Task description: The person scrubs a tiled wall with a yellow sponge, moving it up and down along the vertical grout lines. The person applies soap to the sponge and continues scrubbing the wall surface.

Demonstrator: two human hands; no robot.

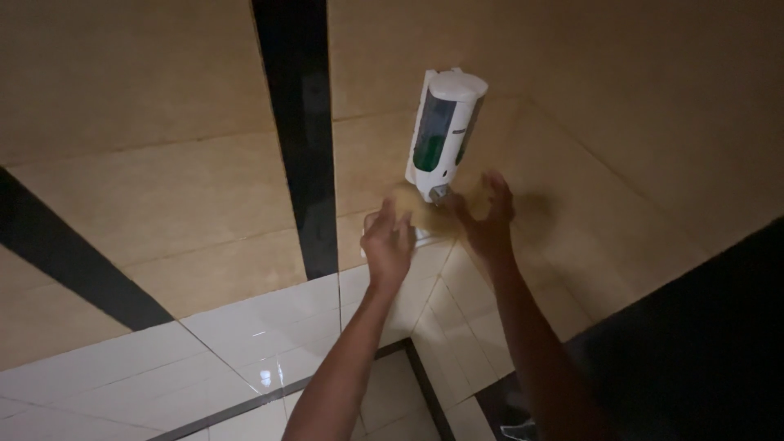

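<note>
A white wall-mounted soap dispenser [443, 131] with a dark green window hangs on the beige tiled wall. Its small metal nozzle [438, 193] points down. My left hand [387, 242] is raised just below and left of the nozzle, palm turned toward the wall, fingers together and slightly curled. My right hand [488, 216] is spread open just right of the nozzle, fingers apart near the wall. Neither hand holds anything. The two hands stay apart, with the nozzle between them.
A black vertical stripe [300, 139] runs down the beige wall left of the dispenser. White glossy tiles [269, 335] form a ledge below. The far right [702, 343] is dark and unreadable.
</note>
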